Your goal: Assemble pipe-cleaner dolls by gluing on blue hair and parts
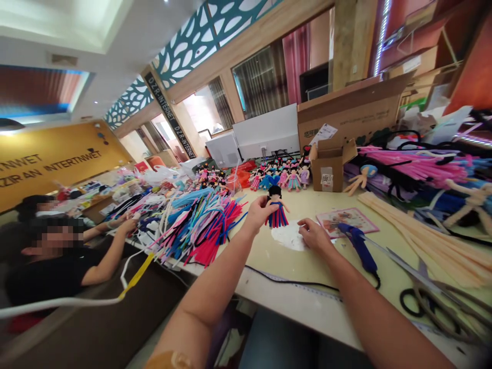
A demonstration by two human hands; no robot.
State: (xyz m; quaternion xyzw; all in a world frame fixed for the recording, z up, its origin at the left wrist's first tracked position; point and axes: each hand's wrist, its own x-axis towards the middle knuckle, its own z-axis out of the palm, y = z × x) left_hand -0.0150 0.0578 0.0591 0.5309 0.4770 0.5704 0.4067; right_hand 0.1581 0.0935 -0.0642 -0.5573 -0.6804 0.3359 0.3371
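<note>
My left hand [258,211] is closed around a small doll [277,218] with black hair and a skirt of red and blue strips, held upright above the table. My right hand [315,236] is at the edge of a round white patch [290,237] on the tabletop. Its fingers are curled together, and whatever they may hold is too small to make out. Just right of it lie a flat picture card [348,221] with a pink border and a blue glue gun [359,248], its nozzle end over the card.
Large scissors [434,297] and beige fuzzy stems [426,236] lie to the right. Many coloured stems [200,220] are heaped on the left. Finished dolls [292,177] stand at the back beside a small cardboard box [328,169]. A black cord [280,279] crosses the front. A co-worker [61,261] sits at left.
</note>
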